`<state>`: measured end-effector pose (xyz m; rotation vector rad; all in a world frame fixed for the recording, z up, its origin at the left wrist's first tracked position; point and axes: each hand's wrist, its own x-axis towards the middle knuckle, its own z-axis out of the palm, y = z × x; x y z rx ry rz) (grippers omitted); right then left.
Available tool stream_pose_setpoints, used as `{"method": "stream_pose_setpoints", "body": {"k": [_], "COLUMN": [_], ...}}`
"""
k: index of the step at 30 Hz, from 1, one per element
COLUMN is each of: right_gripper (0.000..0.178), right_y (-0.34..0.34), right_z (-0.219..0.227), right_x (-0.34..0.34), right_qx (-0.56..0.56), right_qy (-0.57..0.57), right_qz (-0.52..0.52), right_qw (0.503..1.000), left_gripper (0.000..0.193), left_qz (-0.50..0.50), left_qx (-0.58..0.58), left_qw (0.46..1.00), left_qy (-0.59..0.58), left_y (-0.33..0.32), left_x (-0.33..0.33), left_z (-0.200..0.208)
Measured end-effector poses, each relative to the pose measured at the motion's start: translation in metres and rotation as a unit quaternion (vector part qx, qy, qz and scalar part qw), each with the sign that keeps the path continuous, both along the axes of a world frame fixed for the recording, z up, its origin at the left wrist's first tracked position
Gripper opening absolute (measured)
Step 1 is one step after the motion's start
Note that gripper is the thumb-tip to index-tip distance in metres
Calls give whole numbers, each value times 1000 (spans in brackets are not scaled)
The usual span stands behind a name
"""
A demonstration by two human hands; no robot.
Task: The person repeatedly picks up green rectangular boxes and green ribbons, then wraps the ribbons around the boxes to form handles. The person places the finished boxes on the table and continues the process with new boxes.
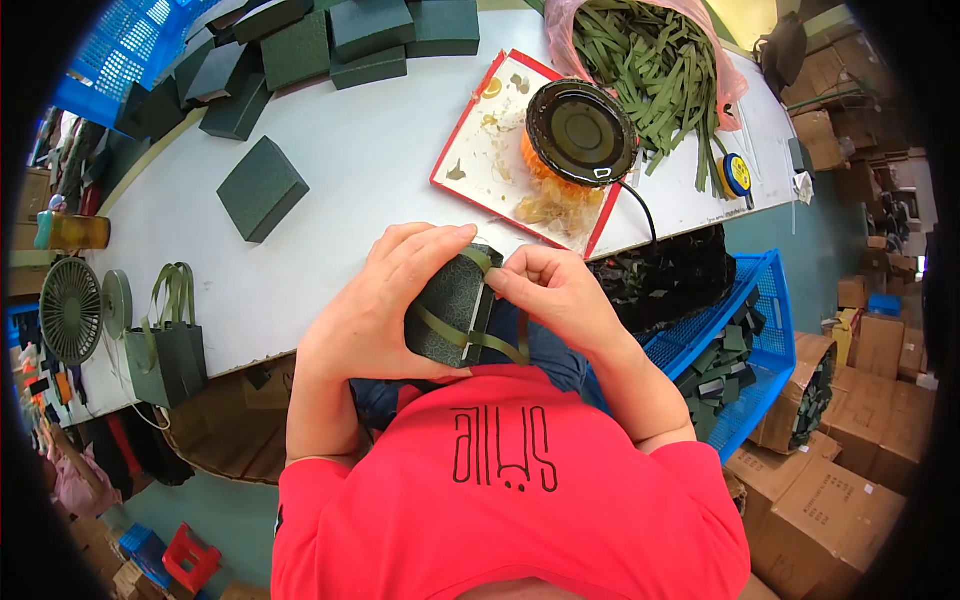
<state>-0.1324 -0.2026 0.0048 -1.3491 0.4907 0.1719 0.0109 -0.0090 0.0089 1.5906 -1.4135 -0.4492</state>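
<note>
In front of my chest, over the table's near edge, my left hand (375,295) is wrapped round a small dark green speckled box (455,295). Its fingers lie over the far side and the thumb is underneath. An olive ribbon (442,326) runs across the box and loops out on the right. My right hand (560,298) is closed in a pinch at the box's upper right edge, where the ribbon meets it. The fingertips hide exactly how that end is held. A pale edge shows along the box's right side.
On the white table (340,180) lie a single green box (262,190) and several stacked boxes (370,30). A black round pot (581,132) stands on a red-rimmed tray (470,150), beside a pink bag of ribbons (650,75). A ribbon-handled bag (165,362) and blue crate (770,350) flank me.
</note>
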Motion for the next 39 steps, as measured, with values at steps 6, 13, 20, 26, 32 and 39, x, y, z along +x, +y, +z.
{"method": "stream_pose_setpoints", "body": {"k": [6,13,20,26,32,39], "right_gripper": [24,23,31,20,18,17], "right_y": [2,-5,-16,-10,5,-4], "right_z": [-5,-28,-24,-25,-9,-14], "right_x": [1,3,-8,-15,-5,-13], "right_qx": [-58,-72,10,-71,-156,42], "right_qy": [11,-10,-24,-110,1,-47], "right_qz": [3,45,-71,-182,-18,-70], "right_qw": [998,996,997,975,988,996], "left_gripper": [101,103,104,104,96,93], "left_qz": [6,-9,18,16,2,38], "left_qx": [6,27,27,17,17,55], "left_qw": [1000,993,999,1000,997,991], "left_qy": [-5,-119,-9,-16,-74,-116], "left_y": [-1,-6,-1,-2,-8,-5], "left_x": [-2,-4,2,2,-5,-7], "left_z": [-1,3,-2,-5,0,4]}}
